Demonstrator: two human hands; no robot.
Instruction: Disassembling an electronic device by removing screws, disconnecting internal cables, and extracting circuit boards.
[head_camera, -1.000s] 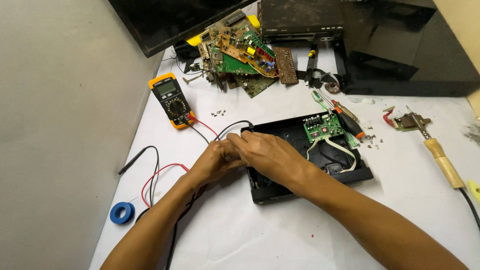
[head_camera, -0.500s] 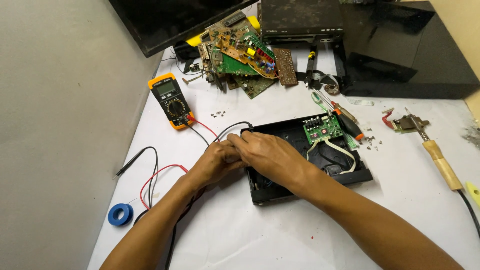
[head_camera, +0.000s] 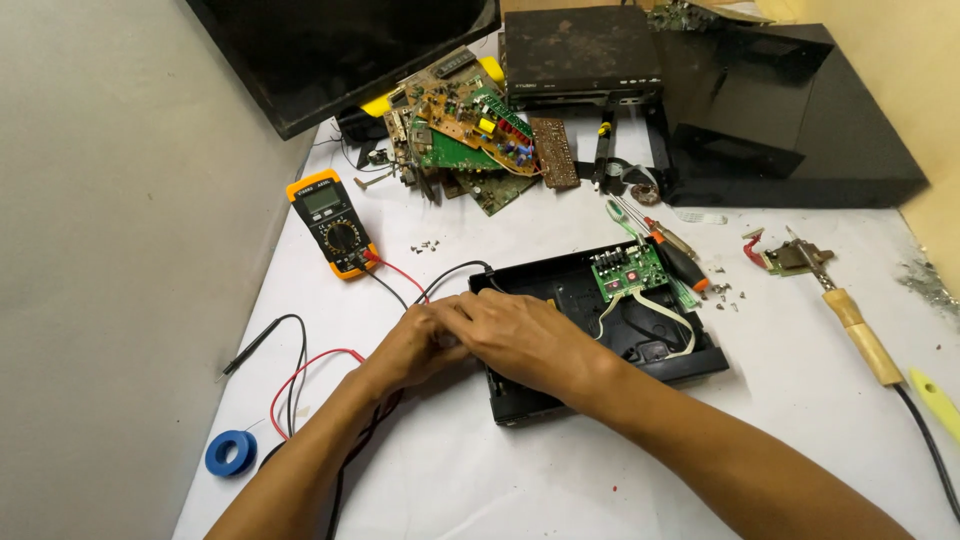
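Case: one shallow black plastic case, rectangular and matte, lies open on the white table in front of the person.
Inside: one small green circuit board at its far end, with pale flat cables looping from it.
Left hand: curled at the case's near-left edge; what it pinches is hidden, perhaps a wire.
Right hand: laid over the left with fingers bent, its grip out of sight.
Change: both hands stay pressed together in the same spot as half a second ago; the case has not shifted.
Around: one orange-edged multimeter with a red and a black lead; one blue tape roll; one wooden-handled soldering iron; a heap of bare boards behind.
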